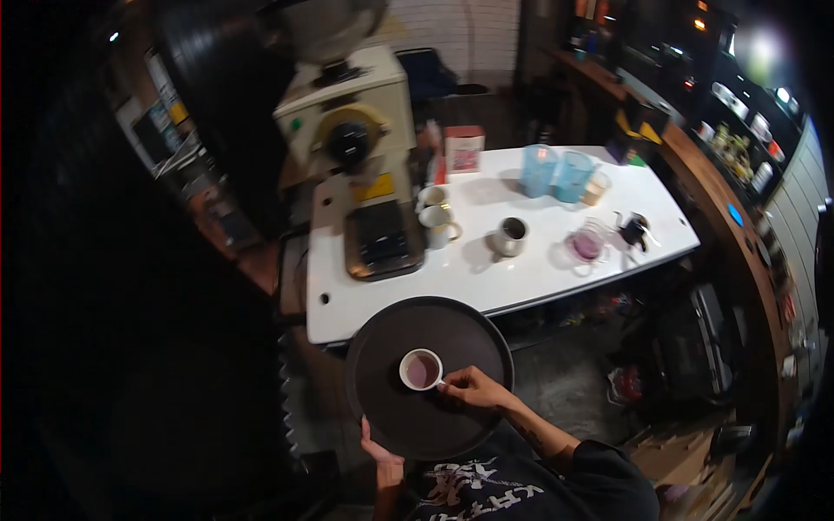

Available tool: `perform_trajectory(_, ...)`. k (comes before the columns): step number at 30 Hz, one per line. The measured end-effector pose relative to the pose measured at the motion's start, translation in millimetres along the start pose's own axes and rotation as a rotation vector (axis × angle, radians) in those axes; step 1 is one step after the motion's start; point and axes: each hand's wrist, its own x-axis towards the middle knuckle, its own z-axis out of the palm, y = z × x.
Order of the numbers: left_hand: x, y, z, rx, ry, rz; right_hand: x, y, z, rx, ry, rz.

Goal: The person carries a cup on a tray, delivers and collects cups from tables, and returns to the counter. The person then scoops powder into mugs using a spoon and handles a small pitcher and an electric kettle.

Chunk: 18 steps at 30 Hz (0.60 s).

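A round dark tray (373, 339) is held in front of my body, near the edge of the white table. My left hand (380, 445) supports it at the near left rim. The thumb side shows, and the other fingers are hidden under the tray. On the tray stands a white cup (404, 375) with a pinkish-brown drink in it, upright. My right hand (473, 387) pinches the cup's handle, reaching in from the right.
On the white table (382, 304) stand a coffee grinder (395, 82), white mugs (434, 227), a dark-filled cup (512, 236), blue pitchers (539, 171), a glass vessel with pink contents (589, 241), a small dark pot (637, 230) and a red-and-white box (464, 148).
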Motion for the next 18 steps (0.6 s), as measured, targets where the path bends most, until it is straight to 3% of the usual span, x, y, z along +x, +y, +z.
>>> perform_trajectory(7, -30, 80, -37, -0.086, 0.07, 0.22, 59, -33, 87, -0.076, -0.187, 0.011)
perform_trajectory(10, -34, 110, -56, -0.14, 0.106, 0.298, 90, -61, 105, -0.213, -0.093, -0.157)
perform_trajectory(11, -33, 121, -61, -0.151, 0.113, 0.324, 101, -66, 106, -0.288, -0.017, -0.251)
perform_trajectory(13, -29, 144, -72, -0.161, -0.059, 0.414, 129, -77, 110, -0.308, 0.11, -0.229)
perform_trajectory(15, -21, 165, -81, -0.126, -0.002, 0.489, 164, -84, 118, -0.411, 0.31, -0.381)
perform_trajectory(18, -6, 205, -80, -0.081, 0.042, 0.578, 227, -93, 130, -0.469, 0.318, -0.527)
